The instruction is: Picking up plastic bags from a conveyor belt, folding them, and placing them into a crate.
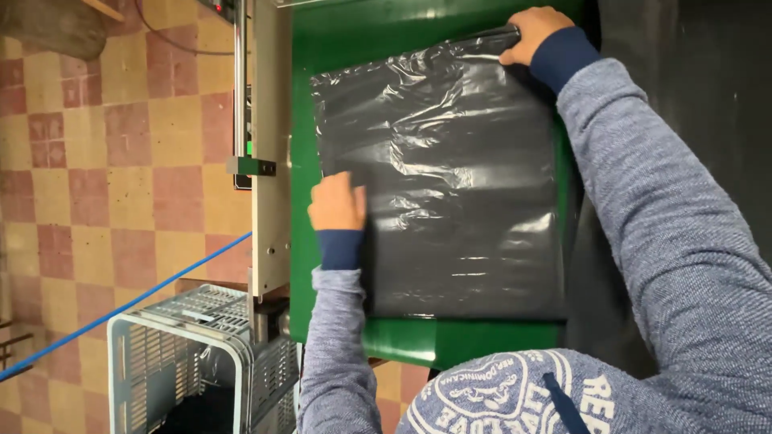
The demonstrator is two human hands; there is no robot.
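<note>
Left hand (336, 202), right hand (531, 32) pinch black bag (450, 185).

Floor (104, 161) to your left: worn checkered tiles, dull red and yellow. Green desk (418, 341) ahead of you, with a grey metal frame (269, 161) along its left edge. Pale slatted plastic crate (193, 354) stands on the floor below; a blue cord (121, 309) crosses diagonally above it. Lighting dim, right side dark.

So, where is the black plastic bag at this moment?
In the head view, the black plastic bag lies flat on the green surface, right of the tiled floor, with the left hand and right hand on its edges.
</note>
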